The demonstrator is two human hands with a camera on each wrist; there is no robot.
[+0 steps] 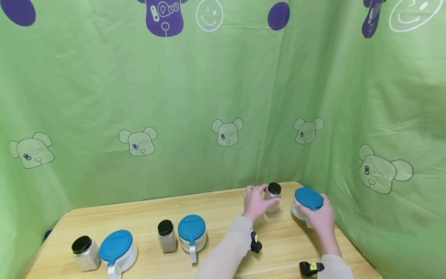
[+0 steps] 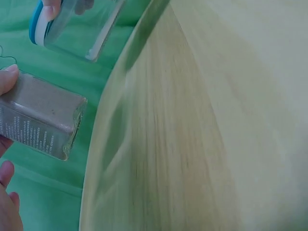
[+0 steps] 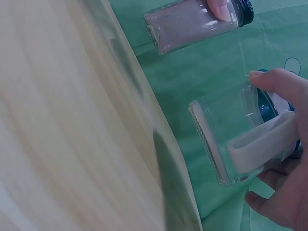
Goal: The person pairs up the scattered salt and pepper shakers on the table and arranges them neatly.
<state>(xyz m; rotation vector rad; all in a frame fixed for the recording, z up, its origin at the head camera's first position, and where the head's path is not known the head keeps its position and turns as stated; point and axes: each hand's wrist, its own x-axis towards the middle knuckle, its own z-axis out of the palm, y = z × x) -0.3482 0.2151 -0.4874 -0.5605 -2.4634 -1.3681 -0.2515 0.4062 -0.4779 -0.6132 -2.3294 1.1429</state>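
My left hand (image 1: 256, 202) grips a square spice jar (image 2: 45, 103) with a black lid, thumb on one side and fingers on the other. Grey-brown powder shows through its clear wall, and small print covers one face. To its right, my right hand (image 1: 321, 217) holds a clear canister (image 3: 224, 120) by the top, around its blue lid (image 1: 308, 198). A white handle (image 3: 262, 144) juts from the canister toward the palm. In both wrist views green cloth shows between the containers' bases and the table edge. The two containers are apart.
On the wooden table (image 1: 150, 217) to the left stand a second black-lidded jar (image 1: 167, 240) beside a blue-lidded canister (image 1: 192, 228), and farther left another jar (image 1: 87, 255) beside another canister (image 1: 116, 246). Green curtains (image 1: 195, 93) hang behind the table and along its right side.
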